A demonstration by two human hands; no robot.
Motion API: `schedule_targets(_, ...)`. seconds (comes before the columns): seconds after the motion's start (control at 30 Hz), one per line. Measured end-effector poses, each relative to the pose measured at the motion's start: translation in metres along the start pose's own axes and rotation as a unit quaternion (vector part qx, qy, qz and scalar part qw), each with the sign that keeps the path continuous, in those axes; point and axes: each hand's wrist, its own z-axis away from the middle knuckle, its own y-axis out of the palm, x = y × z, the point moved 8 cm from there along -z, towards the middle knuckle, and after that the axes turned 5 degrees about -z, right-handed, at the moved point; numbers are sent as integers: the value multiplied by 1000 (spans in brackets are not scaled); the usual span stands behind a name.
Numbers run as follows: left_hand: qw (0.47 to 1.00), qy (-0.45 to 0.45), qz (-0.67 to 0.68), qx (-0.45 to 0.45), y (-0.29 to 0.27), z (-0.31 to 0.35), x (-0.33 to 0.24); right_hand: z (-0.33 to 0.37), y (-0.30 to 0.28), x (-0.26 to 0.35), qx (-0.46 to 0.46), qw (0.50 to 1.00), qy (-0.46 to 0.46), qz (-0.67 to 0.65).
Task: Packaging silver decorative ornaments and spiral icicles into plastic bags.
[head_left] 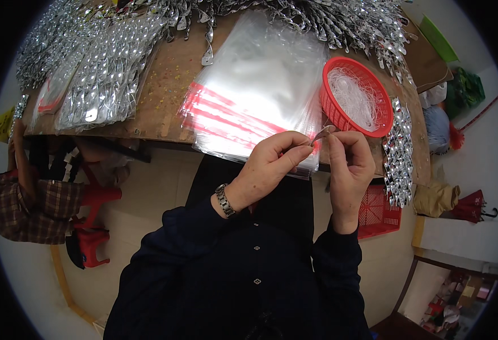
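While hands [311, 161] pinch small silver piece [323, 134], maybe spiral, bag stack [249, 96], red basket [355, 96] lie beyond.

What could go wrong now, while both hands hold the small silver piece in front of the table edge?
1. The silver piece is pinched only at the fingertips of the left hand and right hand, beyond the table edge; it may drop to the floor.
2. The clear bags overhang that edge and could slide off.
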Motion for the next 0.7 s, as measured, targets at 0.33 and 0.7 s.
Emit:
schedule_targets(0.33,999,11,-26,31,3,2,-4,-1,-3,-9,40,993,97,-46)
schedule_targets(0.7,996,46,-65,48,9,11,-9,6,0,-39,157,945,165,-236)
